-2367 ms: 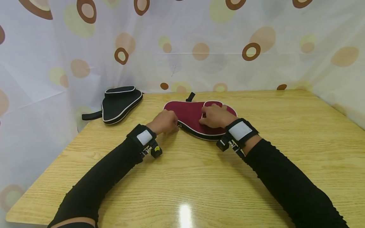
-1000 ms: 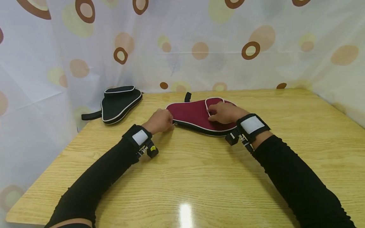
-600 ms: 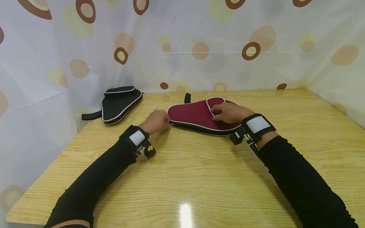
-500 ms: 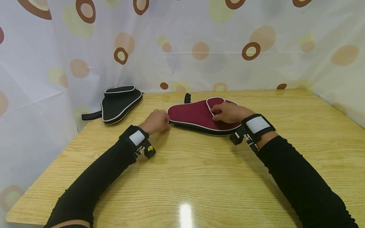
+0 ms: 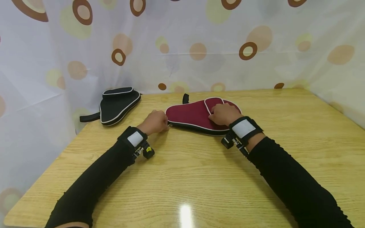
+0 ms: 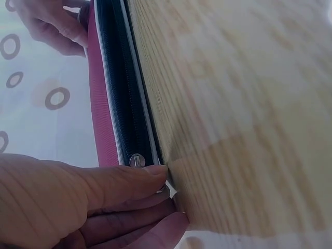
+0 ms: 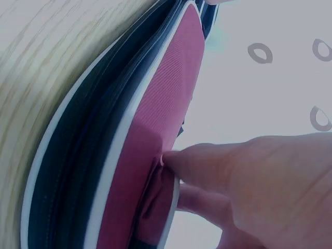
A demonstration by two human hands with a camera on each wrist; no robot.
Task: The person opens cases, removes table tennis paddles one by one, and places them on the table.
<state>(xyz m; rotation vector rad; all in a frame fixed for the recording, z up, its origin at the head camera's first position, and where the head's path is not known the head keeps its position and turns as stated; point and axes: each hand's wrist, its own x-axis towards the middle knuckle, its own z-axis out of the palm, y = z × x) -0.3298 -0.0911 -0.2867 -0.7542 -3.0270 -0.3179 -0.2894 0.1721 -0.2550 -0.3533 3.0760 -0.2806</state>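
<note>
A dark red table tennis paddle case (image 5: 188,113) with white piping and a black zipped side lies on the table, narrow end to the left. At that end my left hand (image 5: 155,122) pinches the zipper pull between thumb and fingers; the metal slider (image 6: 137,160) shows just above the thumb in the left wrist view. My right hand (image 5: 223,114) is on the wide end, by the small front pocket (image 5: 212,103). In the right wrist view its thumb (image 7: 194,161) presses at the pocket's edge and a finger lies behind the pocket flap, gripping the case there.
A black paddle case (image 5: 118,106) with white piping and a black strap (image 5: 89,117) lies at the back left of the wooden table (image 5: 159,183). A patterned curtain (image 5: 176,41) hangs behind the table's far edge.
My left hand has drawn the zipper pull leftward to the case's narrow end. The right hand shifted right, then slightly back left, its fingers now further over the pocket. The case turned a little.
</note>
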